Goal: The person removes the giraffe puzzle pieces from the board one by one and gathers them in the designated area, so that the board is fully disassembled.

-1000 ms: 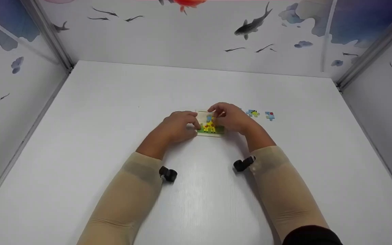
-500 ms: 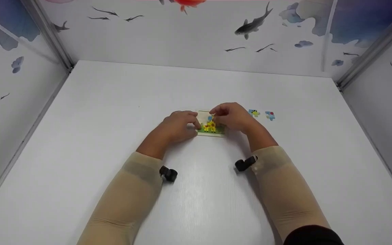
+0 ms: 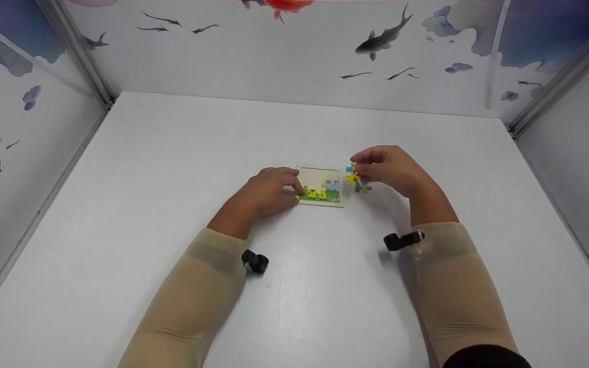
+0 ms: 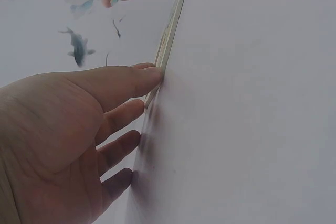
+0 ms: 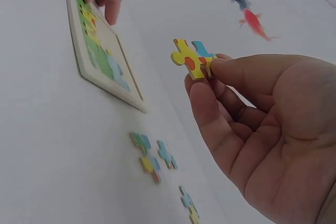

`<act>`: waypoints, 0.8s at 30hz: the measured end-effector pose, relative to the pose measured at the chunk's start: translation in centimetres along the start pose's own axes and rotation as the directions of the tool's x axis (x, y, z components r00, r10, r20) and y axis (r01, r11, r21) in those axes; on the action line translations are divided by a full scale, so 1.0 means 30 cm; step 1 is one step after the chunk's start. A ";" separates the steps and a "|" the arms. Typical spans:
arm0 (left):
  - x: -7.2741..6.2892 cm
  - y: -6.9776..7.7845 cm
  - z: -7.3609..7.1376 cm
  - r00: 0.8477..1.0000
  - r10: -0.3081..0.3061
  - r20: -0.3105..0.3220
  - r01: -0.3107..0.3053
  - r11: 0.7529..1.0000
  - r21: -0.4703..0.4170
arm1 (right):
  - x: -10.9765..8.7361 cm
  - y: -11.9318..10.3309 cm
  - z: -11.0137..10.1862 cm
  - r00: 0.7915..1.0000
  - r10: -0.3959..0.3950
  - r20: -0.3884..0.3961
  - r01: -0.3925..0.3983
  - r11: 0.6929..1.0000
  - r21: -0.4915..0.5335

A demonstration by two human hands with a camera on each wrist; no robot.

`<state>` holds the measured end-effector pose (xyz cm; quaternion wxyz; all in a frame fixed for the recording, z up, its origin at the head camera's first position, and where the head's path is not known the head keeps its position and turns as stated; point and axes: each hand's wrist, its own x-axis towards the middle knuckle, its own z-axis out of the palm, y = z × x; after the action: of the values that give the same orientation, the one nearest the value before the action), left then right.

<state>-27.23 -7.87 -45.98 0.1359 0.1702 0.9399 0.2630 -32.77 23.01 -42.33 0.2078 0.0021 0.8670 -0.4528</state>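
A small wooden puzzle board point(image 3: 320, 167) lies flat on the table. Pieces with green, yellow and blue print fill its lower part, while bare wood shows in the upper part. My left hand point(image 3: 271, 190) grips the board's left side, its thumb on the near edge in the left wrist view point(image 4: 58, 129). To the right of the board, my right hand point(image 3: 389, 167) pinches a yellow puzzle piece point(image 5: 190, 61) with orange spots and a light blue part, between thumb and fingers. The piece is held up off the table.
Loose puzzle pieces point(image 5: 149, 166) lie right of the board; in the head view my right hand hides most of them. The white table point(image 3: 294, 306) is bounded by printed walls point(image 3: 274, 61) at the back and sides. A black wrist camera point(image 3: 402, 240) sits on each sleeve.
My right hand has moved right, off the board, with the yellow piece. The spot where that yellow and blue print showed is now bare wood. My left hand has stayed at the board.
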 end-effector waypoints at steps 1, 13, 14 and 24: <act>0.001 0.001 0.000 1.000 -0.002 -0.001 0.002 1.000 0.000 | -0.006 0.011 -0.016 1.000 0.022 -0.007 -0.022 1.000 0.009; 0.004 0.016 0.004 0.999 -0.040 -0.003 0.040 0.999 -0.007 | -0.045 0.184 -0.166 0.993 0.105 -0.062 -0.106 0.994 -0.010; 0.005 0.014 0.004 0.999 -0.038 -0.004 0.038 0.999 -0.007 | -0.044 0.196 -0.172 0.992 0.111 -0.062 -0.112 0.994 -0.016; 0.008 0.002 0.003 1.000 -0.031 -0.001 0.031 0.999 -0.014 | -0.034 0.223 -0.168 0.988 0.135 -0.070 -0.137 0.991 -0.011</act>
<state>-27.39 -7.68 -46.07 0.1407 0.1543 0.9406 0.2676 -32.35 31.12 -44.68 0.2083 0.0752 0.8750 -0.4305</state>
